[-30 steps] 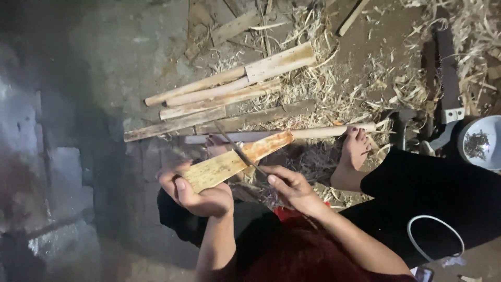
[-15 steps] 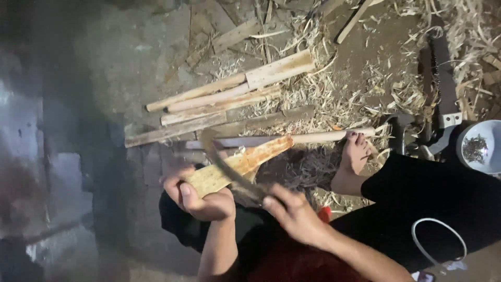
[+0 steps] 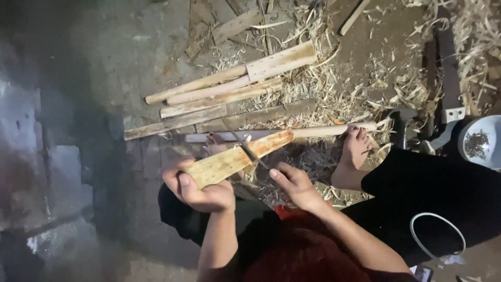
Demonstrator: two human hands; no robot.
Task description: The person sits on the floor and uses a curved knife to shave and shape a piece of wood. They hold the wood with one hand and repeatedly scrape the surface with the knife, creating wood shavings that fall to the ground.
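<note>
The left hand (image 3: 201, 190) grips the wooden slat (image 3: 237, 158) angled up-right, while the right hand (image 3: 295, 184) grips the blade (image 3: 245, 147) across it.

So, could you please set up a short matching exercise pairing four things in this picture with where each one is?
Things:
1. flat wooden piece
2. blade
3. white bowl
4. pile of wooden sticks

Places:
A. at the right edge of the picture
B. in the left hand
C. on the ground among shavings, beyond the hands
D. in the right hand, laid across the wood

Pairs: 1-B, 2-D, 3-A, 4-C
</note>
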